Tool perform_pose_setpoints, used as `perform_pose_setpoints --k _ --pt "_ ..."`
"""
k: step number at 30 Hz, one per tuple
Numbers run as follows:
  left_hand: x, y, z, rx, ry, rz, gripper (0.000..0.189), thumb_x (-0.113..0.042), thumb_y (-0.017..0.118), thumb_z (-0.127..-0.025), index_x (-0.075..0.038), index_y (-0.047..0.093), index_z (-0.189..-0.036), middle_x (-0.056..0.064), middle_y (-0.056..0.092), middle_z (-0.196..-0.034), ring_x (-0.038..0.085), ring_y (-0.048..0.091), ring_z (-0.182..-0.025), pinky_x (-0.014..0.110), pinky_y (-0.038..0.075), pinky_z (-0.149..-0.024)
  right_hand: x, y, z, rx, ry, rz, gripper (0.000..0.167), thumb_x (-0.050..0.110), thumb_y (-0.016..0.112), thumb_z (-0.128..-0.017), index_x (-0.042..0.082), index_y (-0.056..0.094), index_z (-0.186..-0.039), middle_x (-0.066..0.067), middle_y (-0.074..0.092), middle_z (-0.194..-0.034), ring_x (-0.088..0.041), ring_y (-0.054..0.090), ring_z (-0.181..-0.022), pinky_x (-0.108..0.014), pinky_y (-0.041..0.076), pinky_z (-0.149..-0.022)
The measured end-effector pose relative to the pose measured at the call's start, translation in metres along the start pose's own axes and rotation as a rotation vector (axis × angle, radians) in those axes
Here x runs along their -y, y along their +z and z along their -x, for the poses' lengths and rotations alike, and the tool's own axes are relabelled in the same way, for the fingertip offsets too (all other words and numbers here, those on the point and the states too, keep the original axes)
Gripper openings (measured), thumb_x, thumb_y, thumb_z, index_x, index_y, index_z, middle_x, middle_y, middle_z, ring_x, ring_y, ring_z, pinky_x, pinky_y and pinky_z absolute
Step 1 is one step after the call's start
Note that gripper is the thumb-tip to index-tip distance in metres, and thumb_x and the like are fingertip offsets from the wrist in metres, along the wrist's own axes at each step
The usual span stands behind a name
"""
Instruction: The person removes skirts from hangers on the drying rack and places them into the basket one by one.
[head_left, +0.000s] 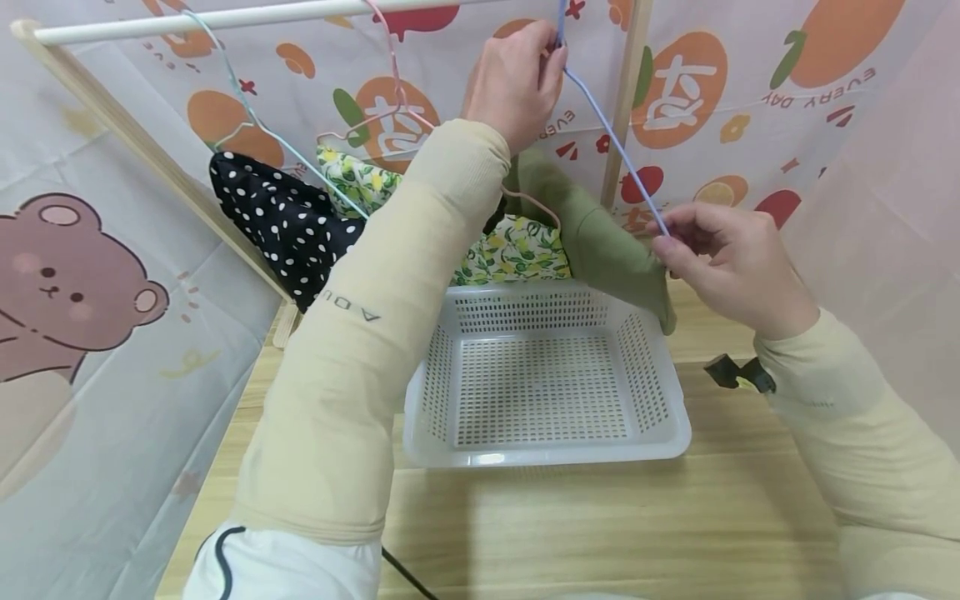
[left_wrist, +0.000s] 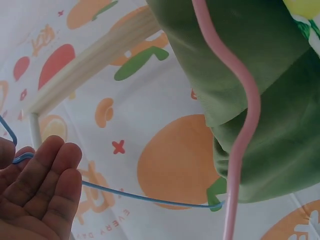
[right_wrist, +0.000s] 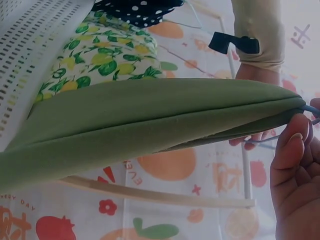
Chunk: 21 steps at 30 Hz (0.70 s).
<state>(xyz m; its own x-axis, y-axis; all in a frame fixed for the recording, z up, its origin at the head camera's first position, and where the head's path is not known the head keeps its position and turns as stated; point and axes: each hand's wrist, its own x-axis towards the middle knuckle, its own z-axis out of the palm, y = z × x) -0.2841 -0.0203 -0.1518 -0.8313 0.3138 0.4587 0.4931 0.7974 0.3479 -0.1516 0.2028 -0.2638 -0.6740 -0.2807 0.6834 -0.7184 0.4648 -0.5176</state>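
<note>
1. Beige left sleeve (head_left: 337, 400) comes nearest the camera, crossing the scene and hiding part of the lemon-print garment (head_left: 517, 254), the dotted garment (head_left: 262, 212) and the mint hanger (head_left: 300, 161).
2. Up high, the left hand (head_left: 517, 83) has its grip closed on the blue hanger (head_left: 619, 148) near the hook; the hook's top is cut off by the head view's edge, so I cannot tell whether it touches the white rod (head_left: 187, 23).
3. Lower down, the right hand (head_left: 738, 267) has its grip pinched on that hanger's lower end, beside the tip of the green garment (head_left: 615, 246). Some of its fingers are hidden behind the thumb and palm.
4. From there the green garment slopes back behind the basket (head_left: 547, 457), overlapping its far right corner. How much of the hanger lies inside the cloth is hard to make out.
5. On the table (head_left: 562, 533), the basket stands below both hands.
6. Behind the left forearm, the pink hanger (head_left: 395, 67) is partly covered.
</note>
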Motion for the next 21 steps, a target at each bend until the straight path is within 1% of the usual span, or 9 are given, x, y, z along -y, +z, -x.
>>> perform_pose_setpoints --k 3,6,11,15,21 --pt "-0.002 0.0 0.001 0.012 -0.002 0.013 0.034 -0.032 0.036 -0.104 -0.013 0.059 -0.121 0.0 0.065 -0.11 0.007 0.056 -0.086 0.017 0.047 -0.075 0.003 0.001 0.001 0.002 -0.003 -0.004 0.023 -0.012 0.072 -0.076 -0.003 0.07 -0.097 -0.001 0.063 -0.075 -0.005 0.053 -0.061 -0.013 0.043 -0.053" --pt "-0.004 0.0 0.002 0.021 -0.001 0.016 0.034 -0.032 0.036 -0.104 -0.013 0.058 -0.121 -0.001 0.065 -0.11 0.006 0.055 -0.086 0.018 0.046 -0.074 0.005 0.002 0.002 0.011 -0.016 -0.003 0.024 -0.013 0.073 -0.074 -0.003 0.07 -0.096 0.0 0.061 -0.074 -0.005 0.051 -0.061 -0.013 0.042 -0.054" --pt "-0.007 -0.001 0.004 0.022 0.014 0.004 0.034 -0.032 0.035 -0.104 -0.013 0.058 -0.121 -0.001 0.064 -0.108 0.006 0.054 -0.085 0.018 0.046 -0.073 0.007 0.005 0.001 0.034 -0.08 -0.054 0.02 -0.012 0.071 -0.075 -0.006 0.069 -0.094 0.0 0.062 -0.072 -0.005 0.052 -0.061 -0.012 0.045 -0.054" --pt "-0.009 -0.002 0.006 0.016 0.03 -0.011 0.034 -0.032 0.035 -0.104 -0.013 0.058 -0.121 -0.002 0.064 -0.106 0.007 0.053 -0.084 0.018 0.044 -0.072 0.008 0.007 0.001 0.043 -0.13 -0.059 0.018 -0.01 0.071 -0.075 -0.006 0.069 -0.092 0.0 0.061 -0.071 -0.004 0.053 -0.062 -0.012 0.045 -0.055" --pt "-0.013 -0.001 0.01 0.039 0.071 -0.02 0.035 -0.032 0.035 -0.104 -0.012 0.056 -0.122 -0.001 0.065 -0.105 0.007 0.056 -0.084 0.016 0.047 -0.075 0.01 0.015 0.007 0.052 -0.127 -0.101 0.028 -0.013 0.077 -0.066 -0.002 0.069 -0.091 0.002 0.059 -0.071 -0.004 0.051 -0.062 -0.012 0.043 -0.053"
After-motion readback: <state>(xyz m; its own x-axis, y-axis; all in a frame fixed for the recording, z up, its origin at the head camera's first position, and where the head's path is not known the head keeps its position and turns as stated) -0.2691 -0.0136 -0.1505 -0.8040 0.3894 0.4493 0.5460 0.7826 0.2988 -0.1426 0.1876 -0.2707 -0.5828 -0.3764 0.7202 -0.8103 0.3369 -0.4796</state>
